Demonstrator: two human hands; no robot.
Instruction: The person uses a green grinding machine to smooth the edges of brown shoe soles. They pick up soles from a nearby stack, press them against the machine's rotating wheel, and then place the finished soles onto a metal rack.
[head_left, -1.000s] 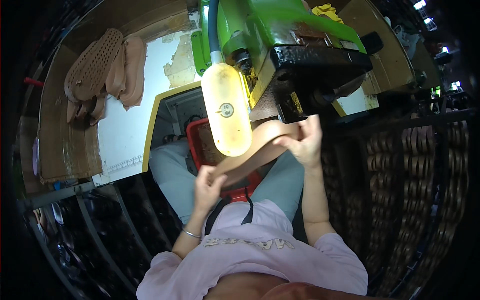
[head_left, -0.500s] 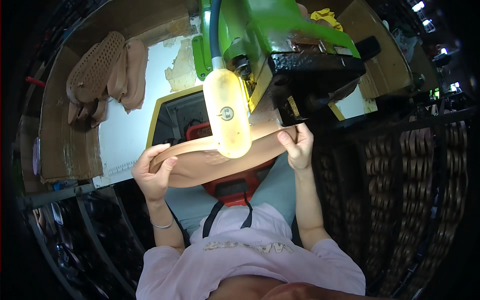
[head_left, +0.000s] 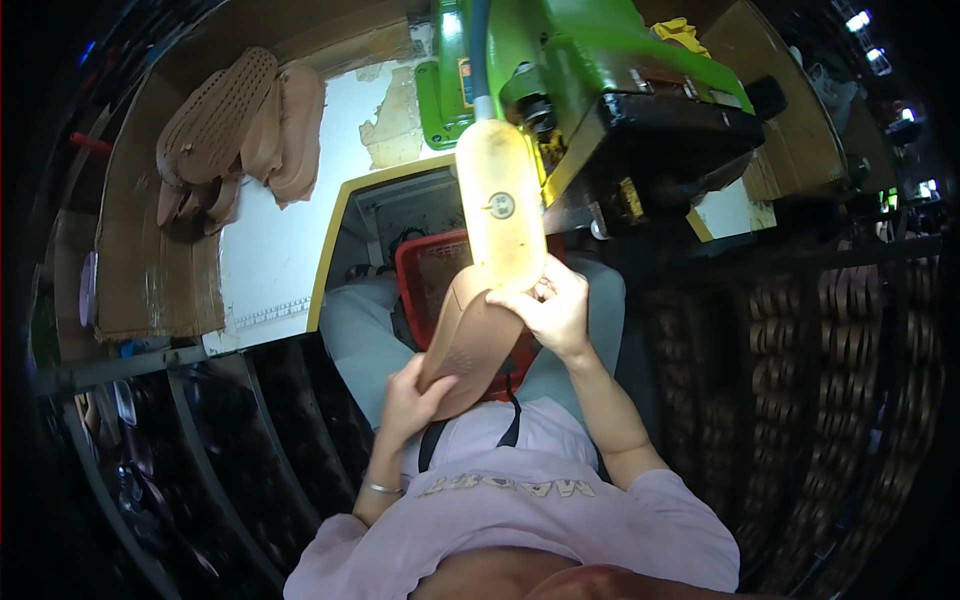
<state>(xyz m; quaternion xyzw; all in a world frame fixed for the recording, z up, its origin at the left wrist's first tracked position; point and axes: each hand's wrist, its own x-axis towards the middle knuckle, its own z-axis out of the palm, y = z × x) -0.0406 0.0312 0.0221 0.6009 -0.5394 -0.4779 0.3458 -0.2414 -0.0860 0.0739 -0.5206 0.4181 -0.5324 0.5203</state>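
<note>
Both hands grip one brown shoe sole (head_left: 468, 350): left hand (head_left: 408, 398) at its lower end, right hand (head_left: 552, 310) pressing its top against the green machine's (head_left: 590, 70) yellow form (head_left: 500, 205). More soles (head_left: 235, 120) lie piled on the desk (head_left: 260, 250), seemingly untouched.

Dim overall; lamp (head_left: 500, 205) glares bright at centre, lights hands w/ sole; rim black, heavy fisheye bend, edges soft.

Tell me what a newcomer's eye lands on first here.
The big green machine at the top centre, with a pale yellow foot-shaped form hanging from it. Just below, the left hand and right hand hold a brown shoe sole against that form, above a red basket. More brown soles lie piled at upper left.
</note>
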